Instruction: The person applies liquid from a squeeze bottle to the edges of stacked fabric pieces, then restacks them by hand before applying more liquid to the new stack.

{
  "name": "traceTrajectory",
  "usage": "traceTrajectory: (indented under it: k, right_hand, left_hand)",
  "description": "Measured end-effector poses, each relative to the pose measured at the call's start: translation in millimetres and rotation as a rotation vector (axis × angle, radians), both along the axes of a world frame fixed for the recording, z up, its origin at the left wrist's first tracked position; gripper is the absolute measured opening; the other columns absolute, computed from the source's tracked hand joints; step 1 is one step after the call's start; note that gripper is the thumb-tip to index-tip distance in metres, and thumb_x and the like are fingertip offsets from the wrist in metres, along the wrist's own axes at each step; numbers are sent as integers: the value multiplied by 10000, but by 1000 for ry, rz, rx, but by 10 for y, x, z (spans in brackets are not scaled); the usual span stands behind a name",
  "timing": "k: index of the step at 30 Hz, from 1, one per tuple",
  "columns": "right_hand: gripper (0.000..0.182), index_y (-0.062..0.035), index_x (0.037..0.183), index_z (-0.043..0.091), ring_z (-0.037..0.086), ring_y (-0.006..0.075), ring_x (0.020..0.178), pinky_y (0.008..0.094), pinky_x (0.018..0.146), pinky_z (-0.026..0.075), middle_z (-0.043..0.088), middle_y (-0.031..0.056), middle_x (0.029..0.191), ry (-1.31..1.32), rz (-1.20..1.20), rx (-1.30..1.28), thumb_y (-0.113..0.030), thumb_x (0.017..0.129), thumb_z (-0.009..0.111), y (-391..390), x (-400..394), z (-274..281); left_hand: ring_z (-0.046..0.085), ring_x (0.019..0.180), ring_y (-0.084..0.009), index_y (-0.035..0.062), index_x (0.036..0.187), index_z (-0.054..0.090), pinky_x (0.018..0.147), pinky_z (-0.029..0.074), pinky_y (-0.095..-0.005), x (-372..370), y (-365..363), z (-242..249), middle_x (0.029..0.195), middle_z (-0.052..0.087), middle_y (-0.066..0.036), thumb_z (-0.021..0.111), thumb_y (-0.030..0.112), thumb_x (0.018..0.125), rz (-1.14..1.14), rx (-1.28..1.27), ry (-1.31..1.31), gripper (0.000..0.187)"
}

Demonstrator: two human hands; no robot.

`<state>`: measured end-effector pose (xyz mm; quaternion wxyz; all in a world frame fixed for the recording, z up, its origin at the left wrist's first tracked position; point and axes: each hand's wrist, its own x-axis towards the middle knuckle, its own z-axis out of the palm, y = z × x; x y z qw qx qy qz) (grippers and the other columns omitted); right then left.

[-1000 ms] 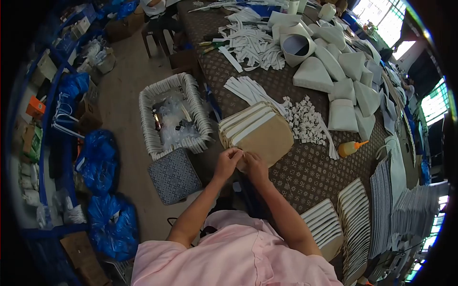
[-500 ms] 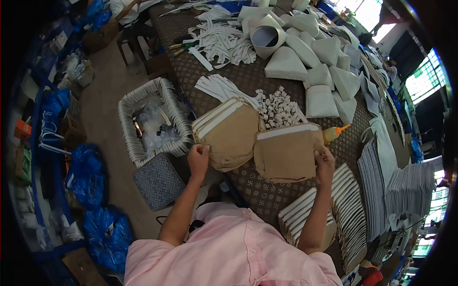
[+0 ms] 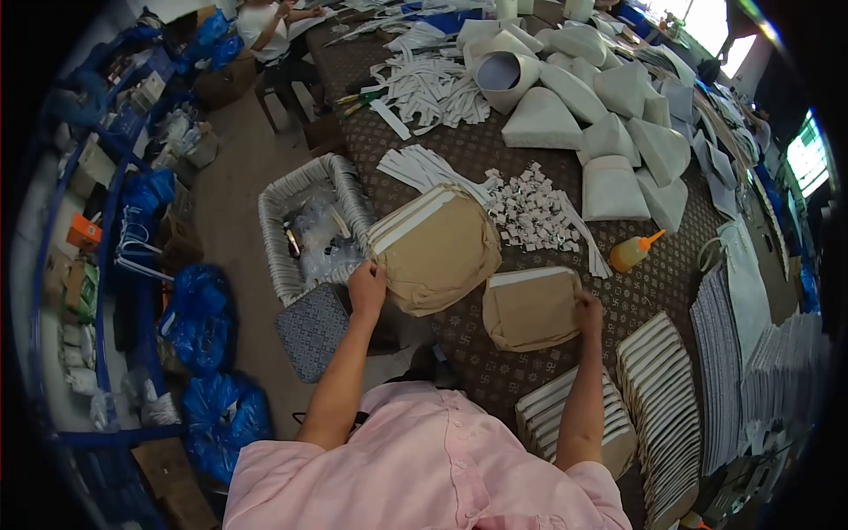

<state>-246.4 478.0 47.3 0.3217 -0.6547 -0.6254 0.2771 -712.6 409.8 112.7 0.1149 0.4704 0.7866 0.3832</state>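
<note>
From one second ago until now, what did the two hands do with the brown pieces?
Both hands worked together at the stack's near edge. Then the right hand pulled one brown piece off to the right and holds its edge. The left hand stayed on the stack of brown pieces. The glue bottle kept its place.

A tan piece (image 3: 532,308) with a white top strip lay flat, just right of the fanned tan stack (image 3: 437,248).

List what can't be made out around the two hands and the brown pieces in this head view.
- Left hand fingertips: hidden under the edge of the brown stack.
- Right hand grip on the single brown piece: too small to tell.
- Basket contents: clear plastic, blurred.
- White tabs: too small.
</note>
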Motion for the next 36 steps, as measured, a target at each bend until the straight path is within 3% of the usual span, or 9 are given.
traceTrajectory:
  k: [4, 8, 12, 14, 23, 27, 30, 32, 36]
  right_hand:
    - [329, -32, 1078, 581, 584, 345, 870, 396, 709, 474, 582, 183, 1022, -489, -317, -14, -18, 761, 493, 12, -169, 177]
    - [547, -29, 1200, 483, 512, 350, 1029, 400, 868, 430, 503, 206, 1140, -206, 91, 304, -99, 698, 688, -117, -1333, 868]
    - [601, -63, 1285, 416, 446, 364, 1149, 376, 920, 404, 435, 202, 1273, -268, 502, 504, -6, 723, 621, -351, -2529, 1195]
    - [560, -54, 1257, 457, 497, 349, 1109, 373, 891, 418, 502, 216, 1201, 134, 485, 308, 62, 716, 543, -229, -2769, 1071]
    - [245, 10, 1047, 598, 583, 124, 769, 245, 684, 458, 609, 29, 825, 395, 75, 281, -4, 806, 558, -283, -1724, 2010]
    - [188, 17, 998, 616, 604, 104, 787, 241, 699, 465, 657, 75, 870, 474, -168, 138, -14, 814, 590, -544, -1109, 2064]
    - [286, -9, 1060, 577, 593, 179, 923, 314, 781, 495, 613, 66, 1040, 1120, -66, 151, -34, 788, 660, -730, -846, 2048]
    - [291, -11, 1065, 577, 594, 185, 920, 315, 778, 495, 612, 73, 1043, 1150, -88, 104, -25, 786, 657, -842, -711, 1818]
    - [273, -10, 1058, 587, 590, 158, 883, 289, 761, 477, 619, 58, 1008, 1066, -238, -43, -4, 788, 631, -982, -519, 1399]
  left_hand:
    - [538, 629, -374, -26, 677, 519, 565, 412, -411, 48, -11, 180, 651, 554, -194, 597, 167, 795, 21, -50, 33, 240]
    - [469, 528, -213, -12, 654, 502, 517, 374, -347, 81, 69, 313, 570, 484, -98, 583, 177, 805, -74, 121, -198, 256]
    - [351, 554, -60, 13, 670, 514, 513, 319, -257, 229, 237, 340, 580, 435, 17, 586, 222, 841, -196, 247, -716, 280]
    - [349, 562, -55, 12, 695, 527, 525, 316, -251, 405, 239, 454, 604, 448, 21, 580, 248, 857, -274, 290, -795, 291]
    - [541, 1031, -176, -39, 1167, 487, 879, 416, -291, 385, 234, -137, 1086, 586, -140, 605, 320, 835, -280, -42, -730, 503]
    - [475, 1137, -181, -25, 1208, 459, 919, 394, -302, 529, 334, -346, 1226, 496, -177, 598, 337, 837, -344, -115, -306, 537]
    - [429, 1175, -180, -3, 1208, 467, 944, 376, -310, 918, 300, 98, 1283, 429, -161, 587, 366, 845, -380, -167, -234, 532]
    - [520, 1032, -144, 26, 1118, 527, 869, 427, -272, 1211, 281, 232, 1114, 540, -75, 563, 380, 866, -546, -105, -1406, 436]
    - [564, 815, -81, 54, 999, 567, 729, 469, -226, 1571, 236, -181, 893, 577, -8, 547, 369, 883, -859, -384, -1434, 336]
